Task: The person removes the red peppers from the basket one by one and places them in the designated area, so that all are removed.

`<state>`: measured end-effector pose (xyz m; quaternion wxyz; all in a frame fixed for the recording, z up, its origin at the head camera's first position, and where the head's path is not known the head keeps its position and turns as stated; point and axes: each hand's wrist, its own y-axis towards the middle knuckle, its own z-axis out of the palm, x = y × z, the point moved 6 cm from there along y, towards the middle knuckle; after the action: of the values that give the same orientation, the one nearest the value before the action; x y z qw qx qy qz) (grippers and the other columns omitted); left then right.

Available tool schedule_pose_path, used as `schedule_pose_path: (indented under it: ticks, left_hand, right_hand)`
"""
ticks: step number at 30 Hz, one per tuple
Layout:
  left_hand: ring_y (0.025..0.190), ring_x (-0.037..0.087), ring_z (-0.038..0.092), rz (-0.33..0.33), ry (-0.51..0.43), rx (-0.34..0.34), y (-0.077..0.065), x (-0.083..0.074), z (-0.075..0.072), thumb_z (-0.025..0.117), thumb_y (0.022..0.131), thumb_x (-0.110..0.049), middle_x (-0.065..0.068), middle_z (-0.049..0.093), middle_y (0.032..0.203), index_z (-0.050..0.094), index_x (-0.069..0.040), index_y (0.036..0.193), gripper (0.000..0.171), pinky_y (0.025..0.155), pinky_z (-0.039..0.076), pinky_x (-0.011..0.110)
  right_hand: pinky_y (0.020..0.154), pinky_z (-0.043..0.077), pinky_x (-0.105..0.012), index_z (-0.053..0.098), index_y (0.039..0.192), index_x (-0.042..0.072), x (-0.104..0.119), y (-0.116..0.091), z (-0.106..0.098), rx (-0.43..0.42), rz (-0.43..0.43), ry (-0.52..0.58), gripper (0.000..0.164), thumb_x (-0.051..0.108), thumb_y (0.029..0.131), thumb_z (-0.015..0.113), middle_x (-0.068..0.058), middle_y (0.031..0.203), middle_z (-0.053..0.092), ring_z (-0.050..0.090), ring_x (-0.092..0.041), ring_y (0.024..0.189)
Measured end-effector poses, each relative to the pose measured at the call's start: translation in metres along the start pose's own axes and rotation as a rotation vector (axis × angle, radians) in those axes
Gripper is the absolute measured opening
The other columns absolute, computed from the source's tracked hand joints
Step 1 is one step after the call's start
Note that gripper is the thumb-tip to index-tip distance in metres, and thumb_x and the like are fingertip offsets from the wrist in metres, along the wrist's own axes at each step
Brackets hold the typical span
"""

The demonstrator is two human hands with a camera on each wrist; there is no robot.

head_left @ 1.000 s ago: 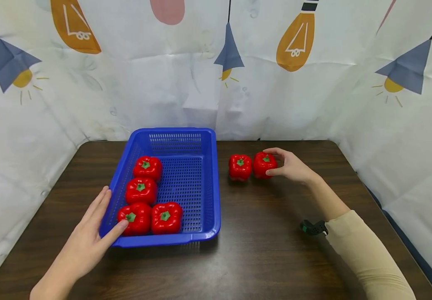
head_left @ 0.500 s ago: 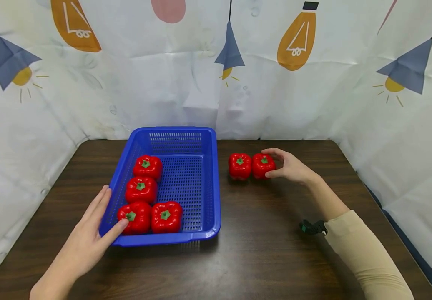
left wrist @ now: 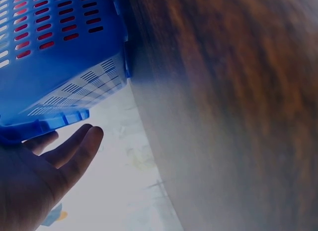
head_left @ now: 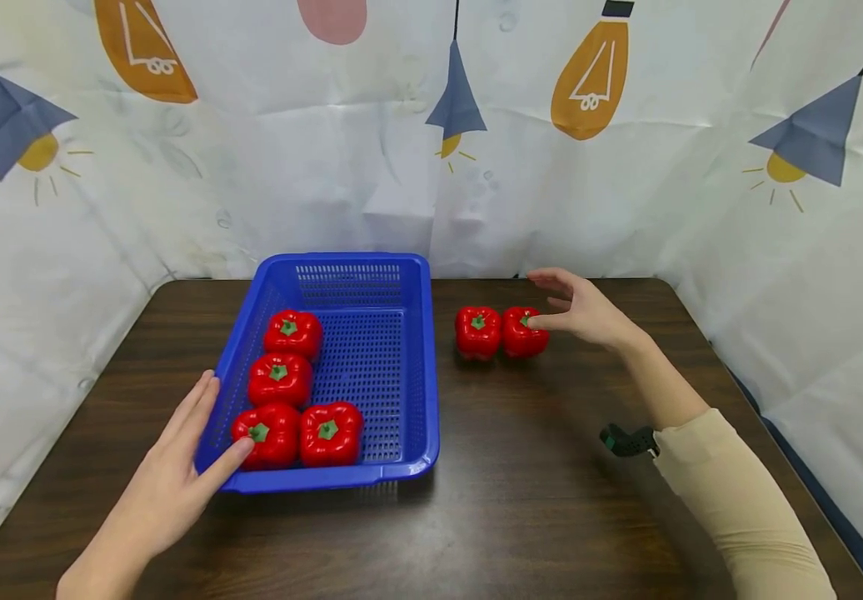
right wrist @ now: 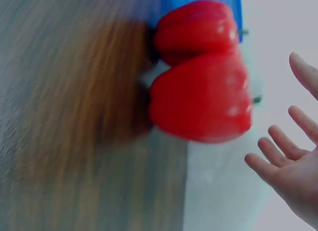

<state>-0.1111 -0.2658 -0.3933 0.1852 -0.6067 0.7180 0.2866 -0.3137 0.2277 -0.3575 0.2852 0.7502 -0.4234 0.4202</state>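
In the head view, two red bell peppers stand side by side on the dark wooden table, right of the blue basket (head_left: 434, 375). My right hand (head_left: 585, 312) hovers at the right-hand bell pepper (head_left: 524, 337), its thumb overlapping the top in this view. The right wrist view shows the fingers spread apart from that pepper (right wrist: 201, 99), above its stem. The other bell pepper (head_left: 477, 333) stands to its left. My left hand (head_left: 165, 483) rests on the basket's near left rim, fingers straight along the outside and thumb over the edge. Several bell peppers (head_left: 280, 379) sit in the basket's left part.
The table (head_left: 521, 500) reaches back to a white curtain (head_left: 311, 183) printed with lamps and bulbs, which also hangs at both sides. A dark wrist strap (head_left: 626, 440) sticks out beside the right sleeve (head_left: 739, 500).
My right hand has let go of the right-hand bell pepper and risen with its fingers spread. That pepper shifted slightly left, against its neighbour. The left hand has stayed on the basket.
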Motion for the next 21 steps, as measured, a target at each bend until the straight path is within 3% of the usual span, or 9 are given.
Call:
schedule_pose_path:
  ticks: [9,21]
  left_hand:
    - [0.151,0.047,0.020,-0.003,0.000,0.001,0.000,0.000,0.000,0.070,0.098,-0.031,0.013,0.011,0.171,0.016,-0.011,0.166,0.089,0.112,0.020,0.073]
    - [0.149,0.050,0.021,-0.013,0.006,0.009,0.001,0.000,0.001,0.069,0.098,-0.032,0.014,0.011,0.171,0.014,-0.011,0.166,0.090,0.102,0.028,0.079]
  right_hand:
    - [0.116,0.039,-0.047,0.049,0.148,0.009,0.041,0.012,0.028,0.082,-0.085,-0.006,0.069,0.011,0.088,0.083,-0.003,0.150,0.047,0.040,-0.023,0.142]
    - [0.109,0.047,-0.048,0.051,0.146,0.010,0.067,0.023,0.077,0.233,-0.128,-0.039,0.066,0.015,0.088,0.083,-0.002,0.147,0.052,0.049,-0.020,0.135]
